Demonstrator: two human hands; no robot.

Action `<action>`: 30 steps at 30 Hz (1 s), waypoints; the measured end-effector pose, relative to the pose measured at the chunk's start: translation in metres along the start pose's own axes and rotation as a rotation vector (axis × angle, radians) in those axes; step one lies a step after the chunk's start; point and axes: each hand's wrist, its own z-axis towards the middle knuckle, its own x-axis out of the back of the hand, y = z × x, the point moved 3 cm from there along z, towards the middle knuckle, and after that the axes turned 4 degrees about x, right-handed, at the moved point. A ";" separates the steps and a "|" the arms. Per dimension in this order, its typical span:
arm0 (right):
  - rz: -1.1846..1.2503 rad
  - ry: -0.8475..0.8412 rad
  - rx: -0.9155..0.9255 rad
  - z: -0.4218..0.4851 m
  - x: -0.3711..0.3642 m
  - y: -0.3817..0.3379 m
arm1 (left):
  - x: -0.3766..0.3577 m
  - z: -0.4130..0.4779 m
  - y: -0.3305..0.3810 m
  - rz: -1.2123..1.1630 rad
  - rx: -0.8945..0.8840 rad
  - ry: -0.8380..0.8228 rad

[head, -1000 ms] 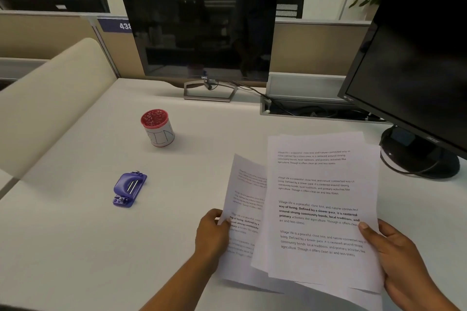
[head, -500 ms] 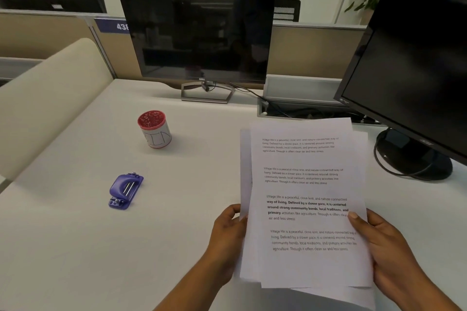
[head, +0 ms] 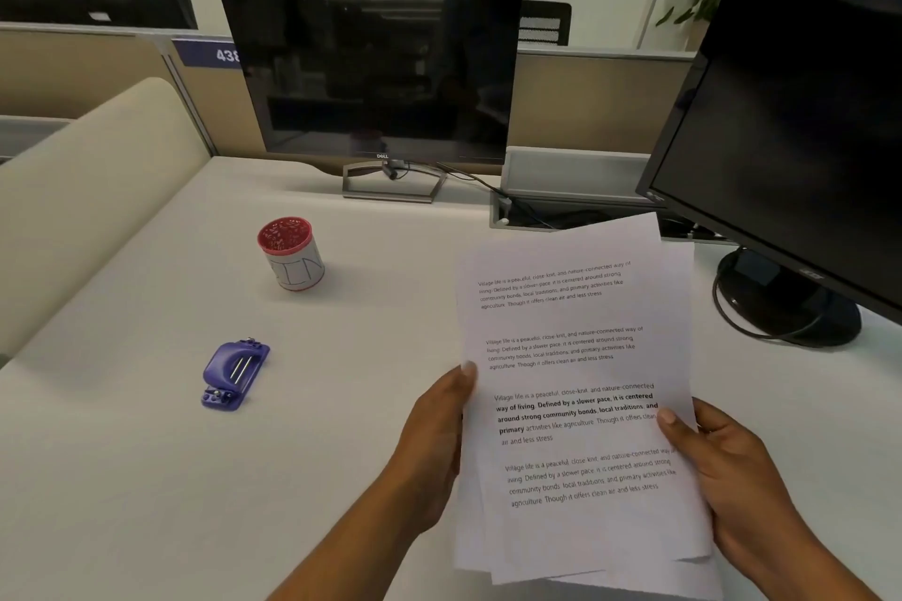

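Observation:
A stack of white printed sheets [head: 571,356] is held above the white desk [head: 122,478] at the lower right. My left hand [head: 434,444] grips the stack's left edge, thumb on top. My right hand [head: 722,469] grips the right edge, thumb on the printed face. The sheets lie nearly squared, with lower edges slightly fanned. A purple hole punch [head: 233,375] lies on the desk to the left. A red-rimmed cup [head: 291,254] with a white label stands behind it.
A dark monitor [head: 371,68] stands at the back centre on a metal stand. A second black monitor [head: 800,151] stands at the right, its round base [head: 786,303] close to the papers. A cable tray [head: 561,205] lies between them. A cream partition [head: 88,190] bounds the left.
The fanned sheets have been drawn together into one nearly squared stack. My left hand moved right toward my right hand, and the stack rose slightly.

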 end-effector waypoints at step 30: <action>-0.123 -0.243 -0.193 0.050 -0.032 0.009 | 0.016 0.036 0.006 0.113 0.108 0.067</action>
